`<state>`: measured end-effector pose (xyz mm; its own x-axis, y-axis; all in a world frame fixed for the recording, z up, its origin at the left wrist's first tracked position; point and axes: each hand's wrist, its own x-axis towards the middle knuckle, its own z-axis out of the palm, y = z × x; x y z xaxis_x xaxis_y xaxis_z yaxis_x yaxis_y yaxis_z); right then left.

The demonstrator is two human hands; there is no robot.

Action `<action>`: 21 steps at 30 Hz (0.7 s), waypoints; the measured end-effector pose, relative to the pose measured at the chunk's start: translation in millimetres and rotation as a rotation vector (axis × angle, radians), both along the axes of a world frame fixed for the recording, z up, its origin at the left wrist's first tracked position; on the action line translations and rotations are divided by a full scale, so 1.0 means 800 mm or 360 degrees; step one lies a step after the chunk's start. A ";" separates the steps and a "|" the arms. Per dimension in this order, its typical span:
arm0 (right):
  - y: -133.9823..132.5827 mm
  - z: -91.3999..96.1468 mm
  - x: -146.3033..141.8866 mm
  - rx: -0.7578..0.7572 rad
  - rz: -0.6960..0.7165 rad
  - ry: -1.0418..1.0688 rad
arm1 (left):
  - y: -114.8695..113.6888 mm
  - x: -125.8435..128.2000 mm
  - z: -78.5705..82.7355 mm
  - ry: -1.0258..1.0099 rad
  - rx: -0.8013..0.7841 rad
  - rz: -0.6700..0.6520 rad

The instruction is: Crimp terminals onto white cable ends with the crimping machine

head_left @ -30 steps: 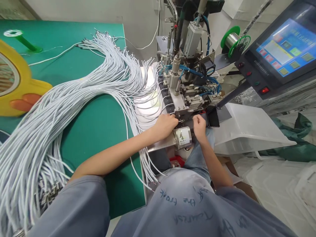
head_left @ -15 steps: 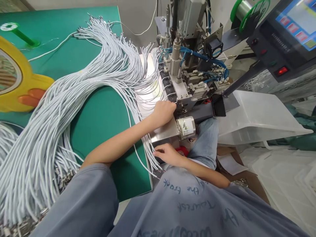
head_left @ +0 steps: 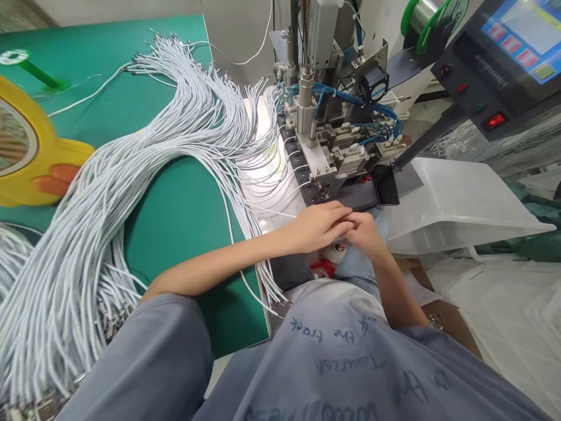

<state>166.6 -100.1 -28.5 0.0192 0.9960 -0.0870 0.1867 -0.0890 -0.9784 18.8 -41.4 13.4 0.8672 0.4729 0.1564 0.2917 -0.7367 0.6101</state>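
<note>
My left hand (head_left: 318, 225) and my right hand (head_left: 363, 231) meet just in front of the small wire-processing machine (head_left: 326, 161), fingertips touching. The left fingers lie close together over the right hand's curled fingers. A single thin white wire (head_left: 276, 213) runs across the steel plate into the left hand. What the right fingers pinch is hidden. A big bundle of white wires (head_left: 131, 175) sweeps over the green mat (head_left: 184, 216) towards the machine, and its ends (head_left: 267, 286) hang over the table edge by my left forearm.
A tilted touchscreen panel (head_left: 521, 35) with a lit red switch stands at the upper right, a green spool (head_left: 423, 14) beside it. A white plastic tray (head_left: 456, 199) sits right of the machine. A yellow object (head_left: 30, 152) lies at the far left.
My right hand has risen from the wire ends hanging at the table edge to join the left hand. The left hand has drawn back a little from the machine's jaws.
</note>
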 end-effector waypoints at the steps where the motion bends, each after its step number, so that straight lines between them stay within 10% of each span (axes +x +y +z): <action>1: 0.004 -0.001 0.008 0.0039 -0.0087 0.0070 | 0.001 0.000 -0.002 -0.0070 -0.0077 0.0043; 10: 0.008 0.004 -0.001 0.0228 -0.0469 0.0633 | 0.013 0.000 -0.012 -0.0384 -0.0164 0.0227; 21: 0.009 0.012 -0.009 0.0509 -0.0606 0.0207 | 0.018 -0.001 -0.017 -0.0483 -0.0128 0.0157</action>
